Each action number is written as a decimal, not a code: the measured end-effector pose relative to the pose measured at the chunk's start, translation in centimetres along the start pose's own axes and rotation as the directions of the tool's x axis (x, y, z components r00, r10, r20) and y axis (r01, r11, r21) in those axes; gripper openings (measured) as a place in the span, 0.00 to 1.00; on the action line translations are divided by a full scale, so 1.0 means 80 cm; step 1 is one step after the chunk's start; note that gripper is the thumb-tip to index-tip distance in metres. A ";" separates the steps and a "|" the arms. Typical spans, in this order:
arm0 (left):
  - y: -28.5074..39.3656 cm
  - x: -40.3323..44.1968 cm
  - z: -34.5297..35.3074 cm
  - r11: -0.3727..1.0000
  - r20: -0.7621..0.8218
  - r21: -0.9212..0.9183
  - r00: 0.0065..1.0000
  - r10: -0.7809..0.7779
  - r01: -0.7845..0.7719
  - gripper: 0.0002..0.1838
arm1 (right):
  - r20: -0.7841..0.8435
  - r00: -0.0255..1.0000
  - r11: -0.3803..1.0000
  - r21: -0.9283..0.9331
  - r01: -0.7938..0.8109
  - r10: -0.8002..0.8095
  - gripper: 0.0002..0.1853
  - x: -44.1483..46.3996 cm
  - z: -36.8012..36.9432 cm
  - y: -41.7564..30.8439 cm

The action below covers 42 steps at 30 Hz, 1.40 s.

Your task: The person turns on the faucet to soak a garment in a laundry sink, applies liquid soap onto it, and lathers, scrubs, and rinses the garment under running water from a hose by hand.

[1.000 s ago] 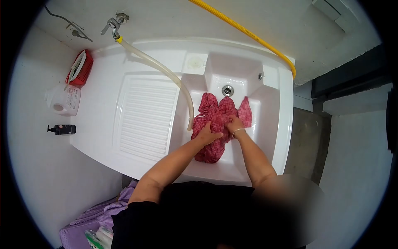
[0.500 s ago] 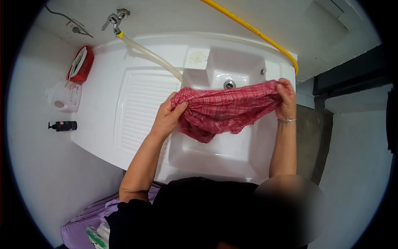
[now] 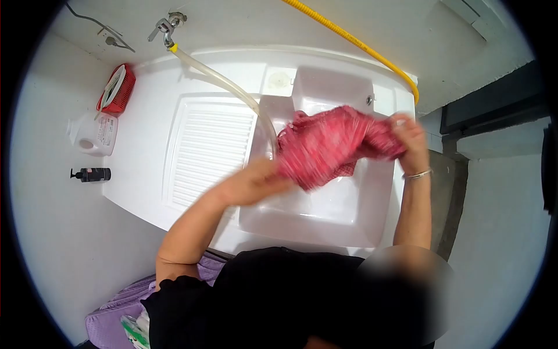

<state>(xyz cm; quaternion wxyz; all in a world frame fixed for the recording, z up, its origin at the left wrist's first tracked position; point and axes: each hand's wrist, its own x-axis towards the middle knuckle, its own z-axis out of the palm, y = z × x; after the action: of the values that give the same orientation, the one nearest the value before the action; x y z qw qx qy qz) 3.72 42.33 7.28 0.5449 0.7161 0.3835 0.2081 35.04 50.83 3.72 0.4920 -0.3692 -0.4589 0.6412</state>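
A wet-looking red plaid cloth [image 3: 325, 148], bunched and smeared by motion, hangs over the white sink basin [image 3: 311, 230]. Its right end is gripped in my right hand [image 3: 414, 142], which wears a bracelet at the wrist and is over the basin's right edge. At the cloth's lower left corner is my left hand [image 3: 256, 183], its fingers blurred and reaching toward the fabric; whether they pinch it I cannot tell. Behind the cloth's left side, a clear hose [image 3: 224, 84] runs from the tap [image 3: 167, 29] down into the basin.
Left of the basin lies a ribbed washboard surface [image 3: 212, 154]. Along the left wall stand a red basket [image 3: 123, 93], a translucent jug [image 3: 99, 136] and a black pump bottle [image 3: 93, 174]. A yellow hose [image 3: 360, 43] crosses the back wall. Purple quilted fabric [image 3: 110, 317] is at lower left.
The cloth was stretched wide between both hands; now it is bunched and swung. My left hand has moved right and down, my right hand slightly right and down.
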 end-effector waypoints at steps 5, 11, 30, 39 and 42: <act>-0.115 -0.005 0.116 0.859 0.425 0.500 0.895 -0.133 -0.109 0.26 | 0.158 0.789 0.090 -0.987 0.130 0.594 0.14 -0.005 -0.030 0.134; -0.177 0.063 0.105 0.911 -0.024 0.041 0.912 -0.410 0.410 0.20 | -0.006 1.000 0.378 -0.926 0.006 -0.030 0.19 0.038 -0.026 0.293; -0.156 0.086 0.083 0.740 -0.407 -0.672 0.836 -0.369 0.000 0.11 | -0.005 1.000 0.990 0.144 0.008 -0.007 0.18 0.005 0.070 0.040; -0.196 0.061 0.116 0.300 0.132 -0.845 0.714 -0.687 0.444 0.30 | 0.582 0.531 0.317 -0.800 0.509 0.616 0.16 -0.093 0.069 0.225; -0.220 0.060 0.154 0.431 -0.001 -0.757 0.659 -0.752 0.491 0.48 | 0.436 0.553 0.367 -0.899 0.237 0.710 0.18 -0.087 0.060 0.225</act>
<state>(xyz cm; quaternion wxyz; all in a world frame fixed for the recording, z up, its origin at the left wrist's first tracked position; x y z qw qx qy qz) 9.88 40.39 -13.78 0.7345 0.2069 0.6015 0.2365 27.01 41.29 -11.77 -0.1653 -0.3164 -0.8195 0.4482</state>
